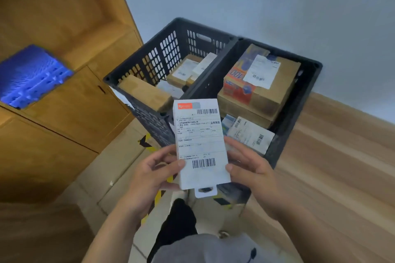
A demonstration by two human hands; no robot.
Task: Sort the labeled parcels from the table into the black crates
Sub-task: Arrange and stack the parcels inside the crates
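Both hands are holding a white labeled parcel upright in front of the two black crates. The left hand is pinching its left edge with thumb on the label, and the right hand is gripping its right edge.

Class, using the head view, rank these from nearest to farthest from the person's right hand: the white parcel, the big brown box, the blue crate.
1. White parcel, held in the right hand.
2. Big brown box, in the right-side black crate.
3. Blue crate, far left.
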